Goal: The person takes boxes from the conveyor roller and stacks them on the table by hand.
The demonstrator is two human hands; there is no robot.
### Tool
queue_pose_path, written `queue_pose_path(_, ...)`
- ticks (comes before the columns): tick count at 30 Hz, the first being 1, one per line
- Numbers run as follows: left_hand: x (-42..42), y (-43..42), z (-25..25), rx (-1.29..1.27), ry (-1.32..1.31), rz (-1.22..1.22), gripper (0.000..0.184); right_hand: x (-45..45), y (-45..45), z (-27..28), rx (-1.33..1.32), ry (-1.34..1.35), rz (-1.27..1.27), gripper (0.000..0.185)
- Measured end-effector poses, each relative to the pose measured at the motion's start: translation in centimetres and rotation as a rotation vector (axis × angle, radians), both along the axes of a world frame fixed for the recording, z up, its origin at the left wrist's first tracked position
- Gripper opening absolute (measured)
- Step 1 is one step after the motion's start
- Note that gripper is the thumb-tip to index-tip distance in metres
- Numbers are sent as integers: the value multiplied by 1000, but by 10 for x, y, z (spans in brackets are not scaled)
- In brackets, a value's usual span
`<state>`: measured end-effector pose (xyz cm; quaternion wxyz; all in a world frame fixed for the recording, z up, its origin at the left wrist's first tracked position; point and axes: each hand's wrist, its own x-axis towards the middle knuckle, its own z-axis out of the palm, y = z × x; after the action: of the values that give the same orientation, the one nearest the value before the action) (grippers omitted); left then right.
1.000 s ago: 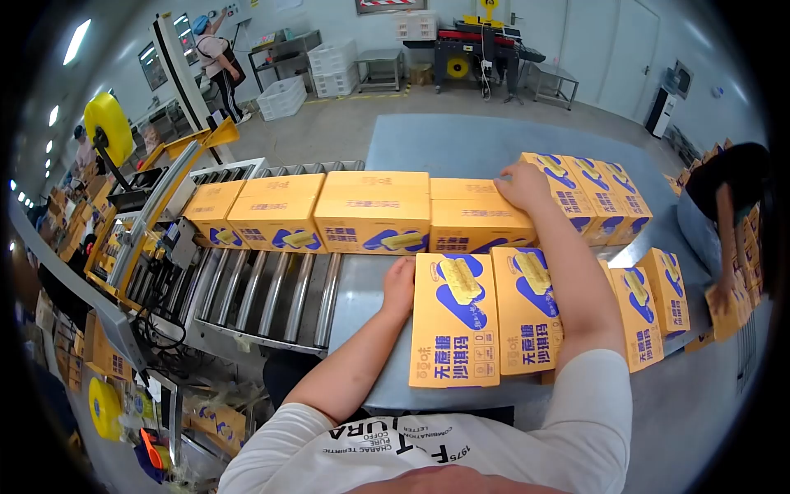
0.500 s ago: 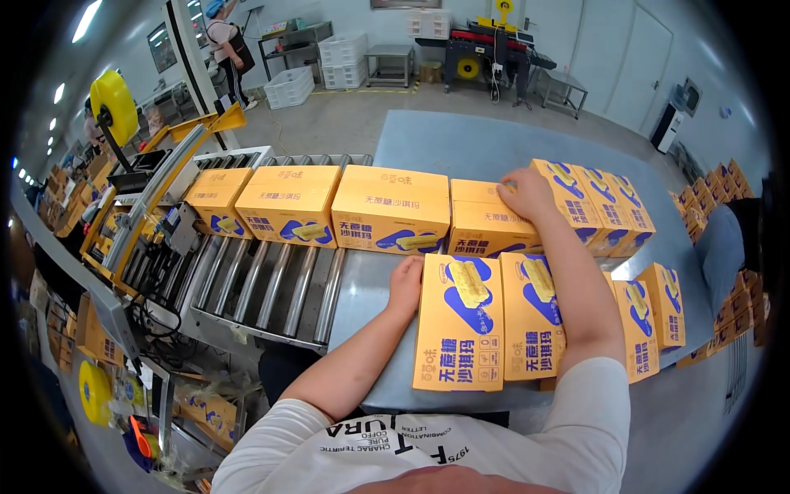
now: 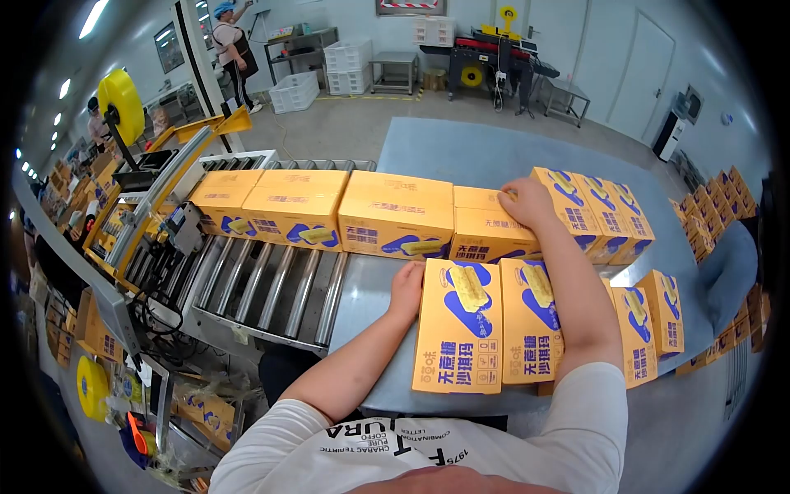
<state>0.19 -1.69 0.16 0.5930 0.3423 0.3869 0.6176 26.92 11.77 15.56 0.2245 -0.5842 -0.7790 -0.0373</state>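
The end carton [image 3: 481,221] lies flat on the steel table [image 3: 444,144], last in a line of four. My right hand [image 3: 528,203] rests on its right end, fingers bent over the top; the underside is hidden, so I cannot tell the grip width. My left hand [image 3: 406,290] is at the left side of the front upright carton [image 3: 458,329]; its grip width also cannot be determined.

Status: four cartons are lined up end to end, tops closed. The leading ones sit on the roller conveyor [image 3: 280,288]. Outside the line, a back group of upright cartons [image 3: 568,206] and more near my right forearm remain standing on the table.

Surface: smooth metal, adjoining the rollers. Room: a yellow tape roll [image 3: 121,107] at the conveyor, white crates [image 3: 295,92] on the floor, and a person [image 3: 234,53] in a blue cap beyond.
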Motion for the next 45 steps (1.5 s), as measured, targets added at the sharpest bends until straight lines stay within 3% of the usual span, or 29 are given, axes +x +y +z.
queue_pose_path(13, 0, 0, -2, 1, -46, -31, 20, 8, 9, -10, 10, -15, -12, 30)
queue_pose_path(16, 1, 2, -8, 1, -83, -24, 20, 12, 10, 1, -145, -73, -190, 43)
queue_pose_path(22, 0, 0, -1, -20, 25, -17, 20, 30, 1, 39, -492, -163, -284, 84)
queue_pose_path(25, 1, 2, -3, -54, -15, -17, 20, 28, 0, 19, -205, -186, -247, 108)
queue_pose_path(28, 1, 4, -7, -22, 24, 15, 21, 20, -8, 29, -591, -284, -9, 131)
queue_pose_path(31, 2, 3, -6, -30, 25, 21, 22, 25, -22, 52, -791, -394, -109, 146)
queue_pose_path(34, 2, 3, -9, -27, 24, 10, 22, 47, -15, 38, -749, -565, -366, 153)
queue_pose_path(37, 1, 5, -8, -18, 36, 5, 21, 63, -11, 35, -766, -446, -334, 149)
queue_pose_path(40, 0, 1, -5, -29, 62, 20, 21, 65, -13, 28, -620, -453, -151, 140)
queue_pose_path(43, 1, 3, -6, -28, 43, 19, 20, 79, -21, 32, -473, -177, 49, 126)
queue_pose_path(45, 2, 3, -10, -17, 35, 17, 20, 97, -12, 30, -395, 4, -30, 117)
